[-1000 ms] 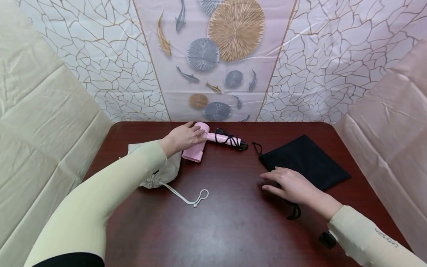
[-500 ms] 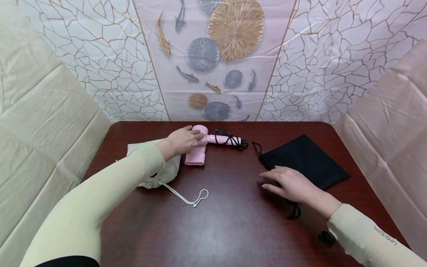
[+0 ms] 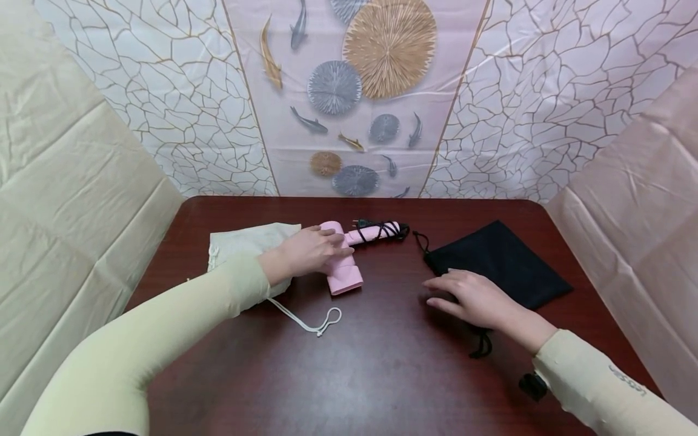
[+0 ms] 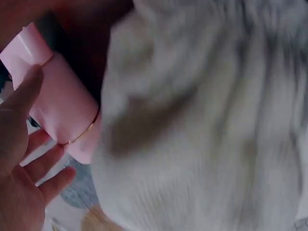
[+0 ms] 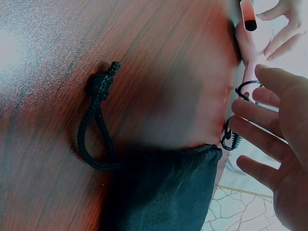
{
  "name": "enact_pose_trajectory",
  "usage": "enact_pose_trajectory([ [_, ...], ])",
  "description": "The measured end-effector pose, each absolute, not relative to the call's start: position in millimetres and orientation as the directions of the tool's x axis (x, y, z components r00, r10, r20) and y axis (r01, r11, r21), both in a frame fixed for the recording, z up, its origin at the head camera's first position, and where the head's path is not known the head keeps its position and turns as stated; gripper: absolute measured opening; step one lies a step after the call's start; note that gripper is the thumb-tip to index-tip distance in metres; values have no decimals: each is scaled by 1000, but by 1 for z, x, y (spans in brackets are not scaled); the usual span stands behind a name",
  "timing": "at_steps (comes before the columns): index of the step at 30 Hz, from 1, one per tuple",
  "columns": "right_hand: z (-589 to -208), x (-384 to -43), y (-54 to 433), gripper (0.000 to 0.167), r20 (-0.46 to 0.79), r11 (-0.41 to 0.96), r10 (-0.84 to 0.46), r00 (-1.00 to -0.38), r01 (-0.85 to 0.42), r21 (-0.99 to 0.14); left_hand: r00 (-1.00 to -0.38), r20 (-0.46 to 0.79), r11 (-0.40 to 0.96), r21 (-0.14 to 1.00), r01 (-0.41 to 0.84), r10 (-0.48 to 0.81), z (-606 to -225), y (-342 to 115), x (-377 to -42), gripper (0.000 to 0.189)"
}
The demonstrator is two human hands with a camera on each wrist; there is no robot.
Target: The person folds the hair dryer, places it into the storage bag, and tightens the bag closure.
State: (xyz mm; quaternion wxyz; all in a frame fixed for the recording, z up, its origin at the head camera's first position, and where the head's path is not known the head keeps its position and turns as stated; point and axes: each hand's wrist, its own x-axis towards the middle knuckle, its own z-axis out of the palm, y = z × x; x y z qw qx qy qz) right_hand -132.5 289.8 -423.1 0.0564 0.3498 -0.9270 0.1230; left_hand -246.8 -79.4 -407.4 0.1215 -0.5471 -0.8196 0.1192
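Note:
A pink hair dryer (image 3: 343,280) lies at the back middle of the table, its handle wrapped in a black cord (image 3: 376,231). My left hand (image 3: 312,249) grips the dryer's barrel from above. In the left wrist view the thumb (image 4: 30,89) lies on one side of the barrel (image 4: 65,96), with fingertips at the other side. A white drawstring bag (image 3: 245,239) lies under and behind my left forearm, partly hidden by it. My right hand (image 3: 477,297), fingers relaxed and holding nothing, overlaps the near left edge of a flat black drawstring pouch (image 3: 504,263).
The white bag's cord (image 3: 297,321) trails over the dark wood table (image 3: 349,375) and ends in a loop. Black cord ends stick out from two corners of the pouch. A patterned cloth (image 3: 349,97) hangs behind the table, with plain cloth walls on both sides.
My left hand has drawn the hair dryer closer and turned it, so the barrel's near end has swung from left to right. My right hand stays in place.

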Motion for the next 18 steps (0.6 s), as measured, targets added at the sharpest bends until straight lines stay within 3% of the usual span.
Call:
enact_pose_trajectory([
  [5, -423, -134, 289, 31, 192, 725, -634, -749, -662, -188, -397, 162, 429, -312, 848, 903, -415, -73, -226, 47],
  [13, -420, -136, 286, 31, 189, 726, -635, -749, -663, -183, -423, 335, 533, -390, 751, 842, -430, -50, -189, 46],
  [18, -417, -138, 286, 30, 210, 711, -650, -731, -682, -173, -423, 266, 498, -375, 782, 866, -423, -45, -184, 61],
])
